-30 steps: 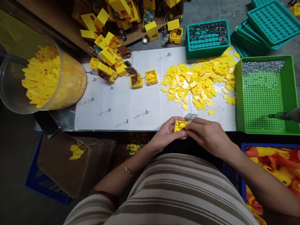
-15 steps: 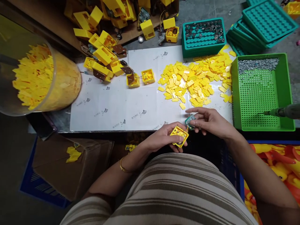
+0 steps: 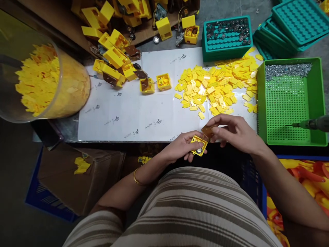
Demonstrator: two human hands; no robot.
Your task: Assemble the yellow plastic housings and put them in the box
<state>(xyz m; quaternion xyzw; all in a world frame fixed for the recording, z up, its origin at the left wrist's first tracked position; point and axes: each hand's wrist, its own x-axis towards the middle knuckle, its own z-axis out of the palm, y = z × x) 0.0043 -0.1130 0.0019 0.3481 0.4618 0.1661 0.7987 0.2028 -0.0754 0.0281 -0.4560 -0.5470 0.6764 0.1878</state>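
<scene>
My left hand (image 3: 183,147) grips a small yellow plastic housing (image 3: 195,141), its open side facing up and a round silver part inside, with the thumb across it. Just to the right, my right hand (image 3: 232,132) pinches a small brown circuit board (image 3: 207,131) between thumb and fingers. The board sits close above the housing's upper right edge; thin wires seem to run between them. Beyond my hands lies a heap of flat yellow plastic pieces (image 3: 213,87) on the white sheet (image 3: 123,116).
A green basket (image 3: 322,103) with screws stands right, a power screwdriver (image 3: 316,123) over it. Teal trays (image 3: 226,51) hold round metal parts. At left are a clear tub (image 3: 74,85) of yellow pieces and a pile of yellow housings (image 3: 115,58). A cardboard box (image 3: 69,181) sits below.
My right hand has turned the circuit board over, from its green face to its brown face. The round silver part in the housing shows more now. My left hand still holds the housing.
</scene>
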